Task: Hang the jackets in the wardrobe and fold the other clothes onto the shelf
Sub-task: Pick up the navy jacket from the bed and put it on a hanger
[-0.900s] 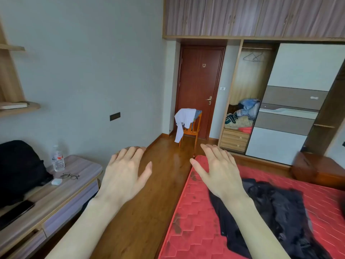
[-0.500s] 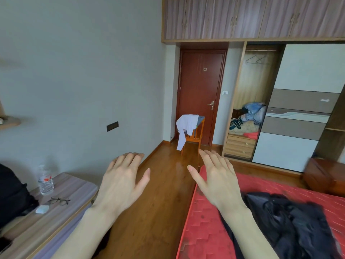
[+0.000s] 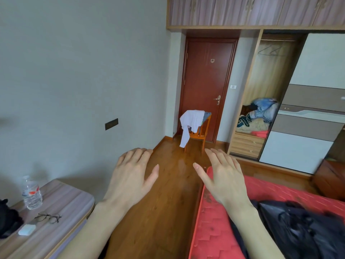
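My left hand (image 3: pixel 131 176) and my right hand (image 3: pixel 225 179) are held out flat in front of me, palms down, fingers apart, holding nothing. A black jacket (image 3: pixel 302 228) lies crumpled on the red mattress (image 3: pixel 211 232) just right of my right forearm. A white garment (image 3: pixel 191 122) hangs over an orange chair (image 3: pixel 202 133) by the door. The open wardrobe (image 3: pixel 270 86) at the far right has bare wire hangers (image 3: pixel 270 51) on its rail and a heap of clothes (image 3: pixel 258 116) on its shelf above two drawers.
A desk (image 3: pixel 61 206) at the lower left carries a water bottle (image 3: pixel 31 193), glasses (image 3: pixel 48 217), a small white case (image 3: pixel 27 229) and a black bag (image 3: pixel 8 217). A red door (image 3: pixel 207 86) is shut. Wooden floor runs between desk and bed. A brown stool (image 3: pixel 330 178) stands right.
The view has tilted up and swung slightly right, so the desk and jacket sit lower in frame. Both hands stay spread and empty.
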`<state>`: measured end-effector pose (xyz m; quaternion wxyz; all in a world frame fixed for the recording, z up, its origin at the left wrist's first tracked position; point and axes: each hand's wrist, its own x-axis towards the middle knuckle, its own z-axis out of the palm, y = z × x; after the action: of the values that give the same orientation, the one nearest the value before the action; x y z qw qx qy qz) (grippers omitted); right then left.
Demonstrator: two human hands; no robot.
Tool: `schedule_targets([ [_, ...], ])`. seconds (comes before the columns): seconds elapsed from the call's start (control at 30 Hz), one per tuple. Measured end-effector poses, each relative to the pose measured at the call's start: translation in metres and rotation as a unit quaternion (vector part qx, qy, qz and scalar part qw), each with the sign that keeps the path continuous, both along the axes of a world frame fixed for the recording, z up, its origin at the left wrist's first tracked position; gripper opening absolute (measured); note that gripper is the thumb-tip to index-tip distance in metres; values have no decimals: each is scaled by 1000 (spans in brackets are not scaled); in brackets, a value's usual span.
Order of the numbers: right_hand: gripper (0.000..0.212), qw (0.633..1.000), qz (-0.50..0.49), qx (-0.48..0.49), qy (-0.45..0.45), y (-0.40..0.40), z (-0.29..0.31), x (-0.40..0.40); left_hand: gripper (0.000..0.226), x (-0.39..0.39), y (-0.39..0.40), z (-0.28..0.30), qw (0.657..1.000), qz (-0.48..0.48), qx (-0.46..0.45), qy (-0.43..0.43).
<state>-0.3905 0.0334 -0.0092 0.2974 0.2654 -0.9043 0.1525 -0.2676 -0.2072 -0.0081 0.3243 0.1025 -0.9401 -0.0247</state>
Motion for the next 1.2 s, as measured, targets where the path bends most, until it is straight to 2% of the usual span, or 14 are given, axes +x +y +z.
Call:
schedule_targets([
  [0.33,69,998,-64,16,-8,-120,-25,-82,63,-116,-129,-22,998,-55,6,-19],
  [0.6,63,996,-93,3,-13,-213,-33,-135,56,-199,-222,-17,994,-106,13,-5],
  [0.93,61,988,-154,-6,-28,-231,-48,-210,57,-302,-248,-36,985,-172,9,-8],
  [1.2,63,984,-174,-18,-16,-234,-51,-334,59,-441,-248,-40,980,-197,-3,-6],
])
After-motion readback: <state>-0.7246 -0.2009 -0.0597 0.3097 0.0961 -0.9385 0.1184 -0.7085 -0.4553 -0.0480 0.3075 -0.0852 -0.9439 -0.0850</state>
